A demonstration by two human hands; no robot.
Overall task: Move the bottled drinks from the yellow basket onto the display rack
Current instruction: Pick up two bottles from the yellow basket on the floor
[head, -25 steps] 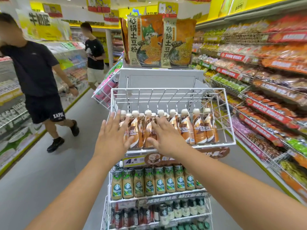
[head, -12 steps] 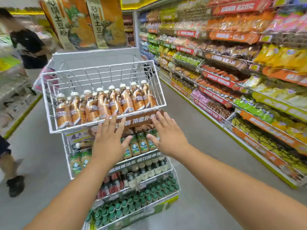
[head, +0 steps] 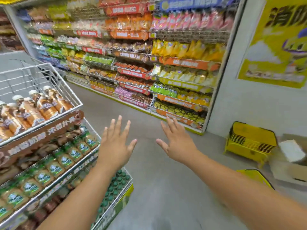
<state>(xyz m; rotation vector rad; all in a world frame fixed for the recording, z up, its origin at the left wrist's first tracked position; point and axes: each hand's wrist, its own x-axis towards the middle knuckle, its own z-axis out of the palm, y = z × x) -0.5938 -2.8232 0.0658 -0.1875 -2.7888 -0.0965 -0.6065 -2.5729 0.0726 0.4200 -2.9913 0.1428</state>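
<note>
The white wire display rack point(head: 66, 90) stands at the left. Its top tier holds brown coffee bottles point(head: 38, 107) with white caps, and lower tiers hold green-labelled bottles point(head: 66, 160). My left hand point(head: 115, 146) hovers empty with spread fingers just right of the rack's middle tier. My right hand point(head: 179, 143) is also spread and empty over the grey floor. A yellow basket's edge point(head: 255, 177) shows at the right, partly hidden behind my right forearm; its contents are hidden. A stack of yellow baskets point(head: 249, 143) sits on a stand by the wall.
Snack shelves point(head: 166, 63) line the far side of the aisle. A cardboard box point(head: 292, 160) lies at the right edge beside the basket stack. A yellow poster point(head: 279, 44) hangs on the grey wall. Bare grey floor point(head: 166, 188) lies between rack and baskets.
The view has swung to the right, away from the rack. Both hands have left the top-tier bottles and now hang empty over the floor. The people in the aisle are out of view.
</note>
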